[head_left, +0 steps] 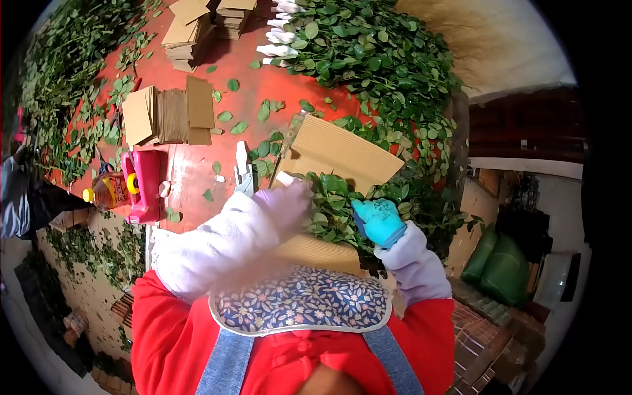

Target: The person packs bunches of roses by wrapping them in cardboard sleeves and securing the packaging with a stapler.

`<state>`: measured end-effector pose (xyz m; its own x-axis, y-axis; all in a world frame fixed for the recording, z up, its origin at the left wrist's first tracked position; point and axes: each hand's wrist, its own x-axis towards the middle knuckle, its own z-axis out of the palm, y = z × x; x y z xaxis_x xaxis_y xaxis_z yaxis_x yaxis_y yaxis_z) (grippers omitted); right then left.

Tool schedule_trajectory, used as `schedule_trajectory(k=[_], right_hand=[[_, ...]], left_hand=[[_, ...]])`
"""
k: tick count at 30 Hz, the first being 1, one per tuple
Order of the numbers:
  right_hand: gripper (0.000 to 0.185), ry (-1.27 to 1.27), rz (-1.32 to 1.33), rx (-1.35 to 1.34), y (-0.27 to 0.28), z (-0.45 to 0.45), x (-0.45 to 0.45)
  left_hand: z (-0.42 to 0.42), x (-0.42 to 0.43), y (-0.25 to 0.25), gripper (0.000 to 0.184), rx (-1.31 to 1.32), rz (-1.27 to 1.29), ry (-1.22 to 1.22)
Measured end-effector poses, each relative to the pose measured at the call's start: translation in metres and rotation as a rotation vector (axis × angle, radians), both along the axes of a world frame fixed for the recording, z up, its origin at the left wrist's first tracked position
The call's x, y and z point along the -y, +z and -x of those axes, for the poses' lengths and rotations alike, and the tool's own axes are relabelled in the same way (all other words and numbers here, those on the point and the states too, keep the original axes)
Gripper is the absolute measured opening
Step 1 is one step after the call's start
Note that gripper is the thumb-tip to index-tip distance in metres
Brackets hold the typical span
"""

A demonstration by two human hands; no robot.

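Observation:
My left hand [293, 197] is smeared by motion at the left end of a leafy bunch [332, 197], beside its white-wrapped end; its fingers cannot be made out. My right hand [378, 220], in a turquoise glove, rests on the right side of the bunch, with its fingers partly hidden among the leaves. The bunch lies on a sheet of corrugated cardboard, whose upper flap [342, 151] stands out behind it and whose lower part [316, 253] shows near my apron.
Stacked cardboard pieces [172, 115] and a pink tape dispenser [146, 186] are on the red table [191, 158] at left, by a bottle [108, 191]. A stapler-like tool [244, 176] lies left of the cardboard. Leafy bunches [375, 46] fill the back right.

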<state>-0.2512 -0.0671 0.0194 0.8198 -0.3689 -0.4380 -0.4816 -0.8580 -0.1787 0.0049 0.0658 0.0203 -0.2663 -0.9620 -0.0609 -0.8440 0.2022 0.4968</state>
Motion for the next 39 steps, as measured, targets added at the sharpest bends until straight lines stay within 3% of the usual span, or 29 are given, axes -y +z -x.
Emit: schedule_trajectory(k=[4, 6, 8, 10, 11, 13, 14, 15, 17, 18, 20, 22, 24, 26, 30, 34, 36, 38, 39], right_hand=[[0.019, -0.038, 0.002, -0.059, 0.016, -0.008, -0.005], [0.023, -0.05, 0.002, -0.077, 0.029, -0.007, -0.006], [0.029, 0.01, 0.2, 0.092, 0.057, -0.012, -0.007], [0.04, 0.01, 0.363, 0.24, 0.081, -0.026, -0.002], [0.042, 0.001, 0.309, 0.214, 0.092, -0.037, -0.003], [0.045, 0.01, 0.08, 0.267, 0.094, -0.064, -0.003], [0.047, 0.03, -0.092, 0.347, 0.091, -0.08, -0.001], [0.047, 0.064, -0.132, 0.242, 0.073, -0.091, 0.001], [0.042, 0.093, -0.134, 0.039, 0.036, -0.12, 0.001], [0.041, 0.102, -0.117, -0.022, 0.025, -0.129, 0.001], [0.039, 0.089, -0.168, -0.028, 0.023, -0.129, 0.004], [0.038, 0.084, -0.223, -0.05, 0.024, -0.127, 0.004], [0.045, 0.044, 0.008, -0.141, 0.025, -0.119, -0.008], [0.027, -0.028, 0.164, -0.071, 0.013, -0.098, -0.015], [0.025, -0.124, 0.056, -0.17, 0.018, -0.084, -0.006], [0.026, -0.174, 0.084, -0.116, 0.016, -0.079, -0.01], [0.023, -0.196, 0.081, -0.098, 0.006, -0.073, -0.007], [0.019, -0.228, -0.059, -0.068, 0.004, -0.068, 0.0], [0.019, -0.226, -0.057, -0.049, 0.0, -0.065, 0.002]], left_hand=[[-0.004, 0.004, -0.023, 0.023, 0.063, 0.078, -0.148], [-0.005, 0.007, -0.001, 0.023, 0.155, 0.09, -0.242], [0.001, 0.008, 0.006, 0.022, 0.033, -0.162, -0.063], [0.009, -0.003, -0.033, 0.019, -0.186, -0.267, 0.144], [0.012, -0.017, -0.073, 0.024, -0.543, -0.203, 0.138], [0.014, -0.023, -0.09, 0.032, -0.893, -0.143, 0.123], [0.016, -0.017, -0.082, 0.03, -0.823, -0.287, 0.175], [0.018, -0.01, -0.071, 0.029, -0.747, -0.423, 0.229], [0.006, -0.008, -0.055, 0.027, -0.276, -0.209, 0.113], [0.0, -0.013, -0.051, 0.028, 0.111, 0.132, -0.058], [0.004, -0.013, -0.044, 0.028, 0.075, 0.01, 0.065], [0.001, -0.009, -0.032, 0.026, 0.013, -0.072, 0.01], [-0.003, -0.007, -0.018, 0.026, -0.024, -0.07, -0.022], [-0.005, -0.008, -0.018, 0.027, -0.081, 0.05, -0.028], [-0.006, -0.006, -0.011, 0.032, -0.135, 0.006, 0.003], [-0.008, -0.002, 0.001, 0.054, -0.207, -0.03, 0.106], [-0.01, -0.001, -0.001, 0.063, -0.113, 0.259, -0.041], [-0.009, -0.001, 0.005, 0.064, -0.177, 0.067, 0.043], [-0.011, -0.001, 0.008, 0.063, -0.196, 0.112, -0.004]])
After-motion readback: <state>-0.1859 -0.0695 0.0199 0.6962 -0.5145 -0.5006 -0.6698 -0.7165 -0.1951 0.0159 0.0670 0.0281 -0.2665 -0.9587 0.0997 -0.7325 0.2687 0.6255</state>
